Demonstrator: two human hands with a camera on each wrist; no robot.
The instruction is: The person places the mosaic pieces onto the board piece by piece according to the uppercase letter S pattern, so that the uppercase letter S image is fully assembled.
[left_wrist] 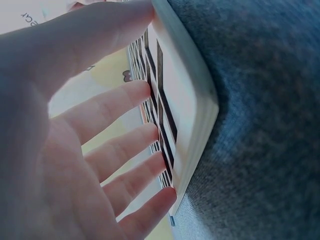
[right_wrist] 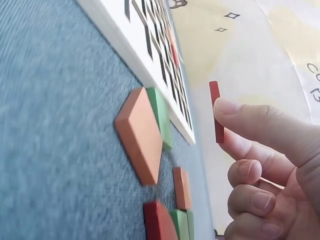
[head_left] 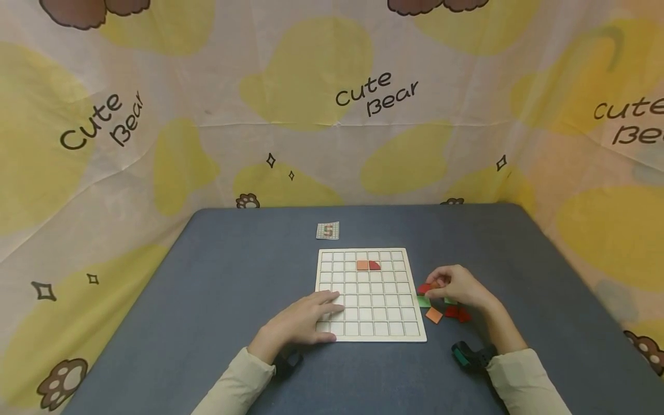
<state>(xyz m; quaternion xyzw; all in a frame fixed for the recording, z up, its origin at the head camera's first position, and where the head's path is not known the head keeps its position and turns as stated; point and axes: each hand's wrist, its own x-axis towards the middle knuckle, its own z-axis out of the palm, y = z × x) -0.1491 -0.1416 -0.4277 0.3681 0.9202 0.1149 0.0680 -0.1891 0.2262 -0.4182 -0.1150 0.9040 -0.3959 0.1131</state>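
Note:
A white grid board (head_left: 381,314) lies on the table. On it, near the far edge, an orange square tile (head_left: 362,265) sits beside a red tile with one rounded corner (head_left: 374,265). My left hand (head_left: 301,317) rests on the board's near left edge, its fingers (left_wrist: 125,97) spread and extended. Just off the board's right edge, my right hand (head_left: 461,285) pinches a thin red tile (right_wrist: 214,90) between thumb and finger, raised off the table. Beneath that hand are loose tiles: an orange one (right_wrist: 140,135), a green one (right_wrist: 160,120) and several red and green others, partly hidden.
A small card (head_left: 328,230) with a gridded figure lies beyond the board's far edge. The dark blue-grey table (head_left: 249,248) stretches to both sides. A patterned cloth (head_left: 306,75) hangs behind and around it. Each wrist wears a black strap (head_left: 469,354).

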